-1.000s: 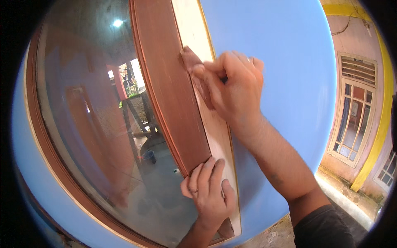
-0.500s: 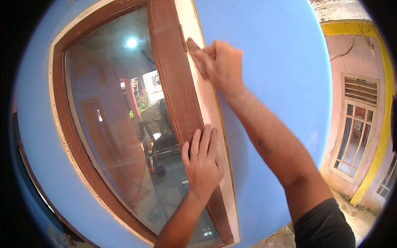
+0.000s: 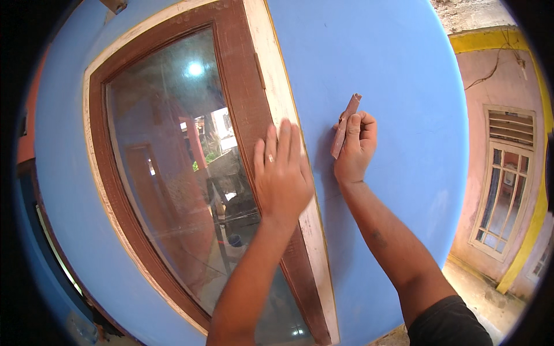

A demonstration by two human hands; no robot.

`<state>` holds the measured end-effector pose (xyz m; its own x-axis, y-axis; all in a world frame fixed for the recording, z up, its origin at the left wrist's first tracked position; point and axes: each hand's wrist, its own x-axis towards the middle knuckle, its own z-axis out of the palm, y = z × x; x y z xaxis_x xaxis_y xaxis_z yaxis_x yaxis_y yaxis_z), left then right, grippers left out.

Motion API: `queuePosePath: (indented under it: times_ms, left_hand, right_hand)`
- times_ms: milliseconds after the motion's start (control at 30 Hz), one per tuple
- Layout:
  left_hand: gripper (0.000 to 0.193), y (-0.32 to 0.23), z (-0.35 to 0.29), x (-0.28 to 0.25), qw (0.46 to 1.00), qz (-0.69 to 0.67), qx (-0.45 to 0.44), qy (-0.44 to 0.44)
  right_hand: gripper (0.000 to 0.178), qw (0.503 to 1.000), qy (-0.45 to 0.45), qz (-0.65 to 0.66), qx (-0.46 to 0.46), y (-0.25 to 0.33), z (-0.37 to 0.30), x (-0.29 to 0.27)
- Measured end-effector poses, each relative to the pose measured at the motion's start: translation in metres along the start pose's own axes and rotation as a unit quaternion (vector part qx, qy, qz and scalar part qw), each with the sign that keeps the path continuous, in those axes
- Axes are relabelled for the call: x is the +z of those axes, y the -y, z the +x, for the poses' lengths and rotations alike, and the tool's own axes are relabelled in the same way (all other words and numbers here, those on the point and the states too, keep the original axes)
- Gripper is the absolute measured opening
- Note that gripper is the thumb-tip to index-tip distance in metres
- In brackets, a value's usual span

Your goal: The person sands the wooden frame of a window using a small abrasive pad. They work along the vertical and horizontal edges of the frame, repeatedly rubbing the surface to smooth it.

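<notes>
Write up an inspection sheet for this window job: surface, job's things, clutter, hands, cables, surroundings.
Surface: brown window frame, its outer strip bare pale wood; glass pane reflective; blue wall around it.
Job's things: folded reddish-brown sandpaper, held off the frame in front of the wall.
Clutter: nothing seen.
Hands: left hand flat on the frame, fingers spread, a ring on one finger; right hand gripping the sandpaper.
Cables: a thin wire on the pink wall to the right.
Surroundings: pink wall with yellow band, louvred window.
</notes>
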<state>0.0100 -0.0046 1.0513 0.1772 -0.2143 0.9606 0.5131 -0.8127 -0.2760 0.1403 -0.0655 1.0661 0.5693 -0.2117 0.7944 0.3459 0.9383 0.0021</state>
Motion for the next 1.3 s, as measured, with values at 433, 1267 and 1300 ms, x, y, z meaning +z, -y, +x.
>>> queuePosePath:
  times_ms: [433,1267,1300]
  left_hand:
    - [0.055,0.022,0.008,0.0,0.999,0.0,0.045,-0.018]
    - [0.045,0.049,-0.022,0.011,0.983,-0.12,-0.023,-0.136]
    - [0.045,0.055,-0.026,0.006,0.985,-0.121,-0.016,-0.126]
  right_hand:
    - [0.036,0.99,0.047,-0.114,-0.069,-0.011,-0.004,-0.007]
    - [0.051,0.774,0.25,-0.518,-0.264,-0.008,-0.054,0.042]
    - [0.051,0.769,0.251,-0.541,-0.23,-0.005,-0.073,0.037]
